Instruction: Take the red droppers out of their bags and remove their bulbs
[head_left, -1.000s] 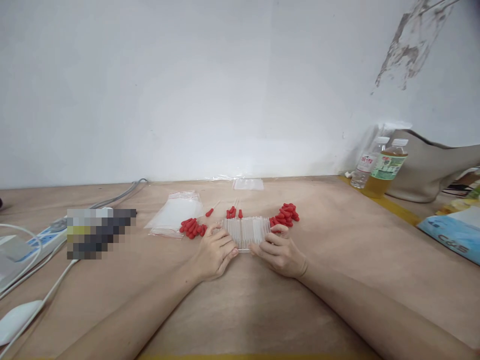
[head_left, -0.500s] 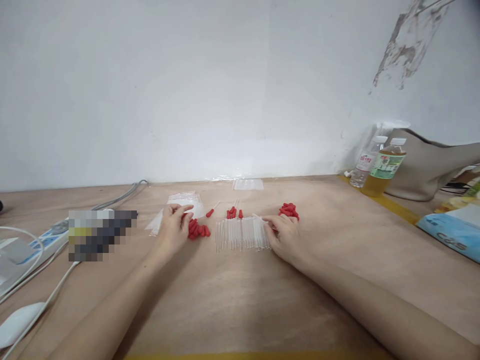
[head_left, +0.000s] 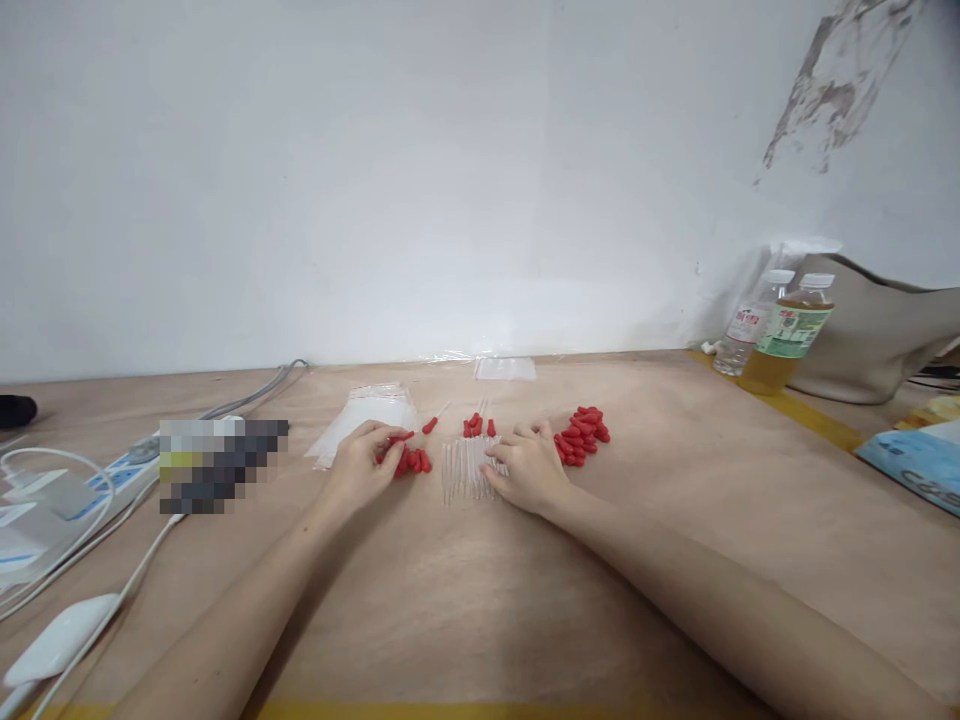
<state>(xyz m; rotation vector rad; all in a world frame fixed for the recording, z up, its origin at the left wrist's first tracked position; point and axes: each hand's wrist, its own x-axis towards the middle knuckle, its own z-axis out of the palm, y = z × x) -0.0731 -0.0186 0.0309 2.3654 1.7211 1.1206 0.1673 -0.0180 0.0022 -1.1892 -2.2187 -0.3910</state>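
A row of clear thin tubes (head_left: 465,470) lies side by side on the brown table (head_left: 480,600). My right hand (head_left: 525,467) rests on the right part of that row, fingers curled down onto the tubes. My left hand (head_left: 364,462) pinches a red cap (head_left: 401,437) beside a small pile of red caps (head_left: 412,462). A second, larger pile of red caps (head_left: 583,435) lies right of my right hand. Behind the row lie three assembled tubes with red caps (head_left: 477,426) and a single one (head_left: 432,423).
Clear plastic bags (head_left: 367,410) lie behind my left hand, another bag (head_left: 504,368) by the wall. A power strip with cables (head_left: 112,475) and a white mouse (head_left: 56,640) sit at the left. Two bottles (head_left: 780,330), a grey bag (head_left: 877,330) and a blue packet (head_left: 911,465) stand at the right.
Both hands left the near edge of the tube row. My left hand went to the left pile and pinched a red cap. My right hand slid left onto the tubes.
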